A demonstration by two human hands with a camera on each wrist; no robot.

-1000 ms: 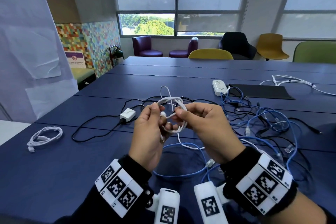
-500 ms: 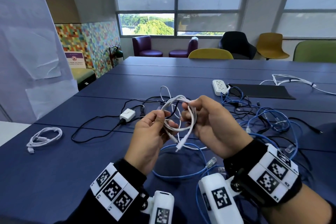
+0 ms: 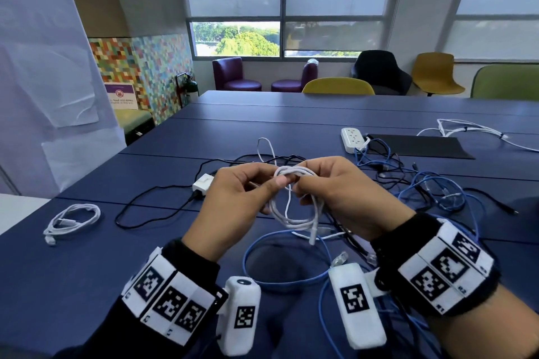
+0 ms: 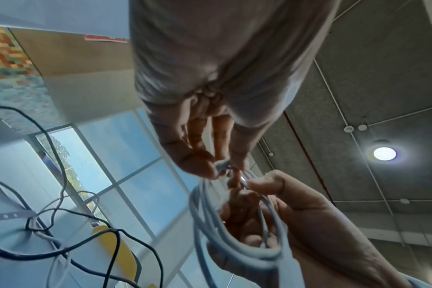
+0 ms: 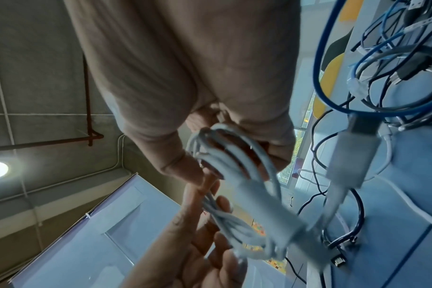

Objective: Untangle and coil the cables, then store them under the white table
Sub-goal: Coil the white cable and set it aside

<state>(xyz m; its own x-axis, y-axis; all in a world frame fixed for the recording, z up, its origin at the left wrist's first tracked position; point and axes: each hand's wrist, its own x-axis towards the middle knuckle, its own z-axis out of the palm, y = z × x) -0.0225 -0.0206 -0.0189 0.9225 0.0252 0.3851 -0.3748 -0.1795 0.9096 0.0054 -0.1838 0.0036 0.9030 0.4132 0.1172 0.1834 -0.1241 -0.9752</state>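
The long dark-blue worktop (image 3: 291,114) carries a tangle of blue and black cables (image 3: 431,189). Above it, the left hand (image 3: 233,204) and right hand (image 3: 344,198) both pinch a thin white looped cable (image 3: 294,213), its plug end dangling below.

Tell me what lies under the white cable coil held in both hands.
Under the white cable coil a blue cable loop lies on the blue table. Hands hide what's directly beneath.
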